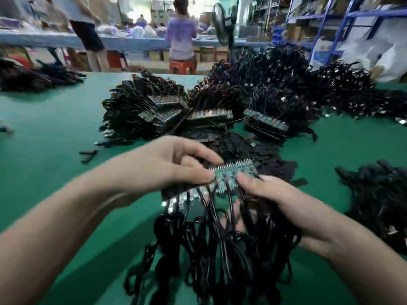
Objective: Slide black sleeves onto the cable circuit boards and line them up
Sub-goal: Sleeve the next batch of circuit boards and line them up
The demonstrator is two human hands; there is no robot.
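Left hand (176, 164) and right hand (271, 194) pinch circuit boards (231, 175) in 1 row, likely levelling edges for sleeving; cables (220, 238) hang below.

Left hand (169, 166); right hand (277, 201); curled grips

Beyond the green tabletop (55, 119), a person in a purple top (180, 34) sits on a red plastic stool (181, 66) beside a black pedestal fan (221, 24), with blue metal shelving (350, 20) and white plastic bags (387, 60) to the right.
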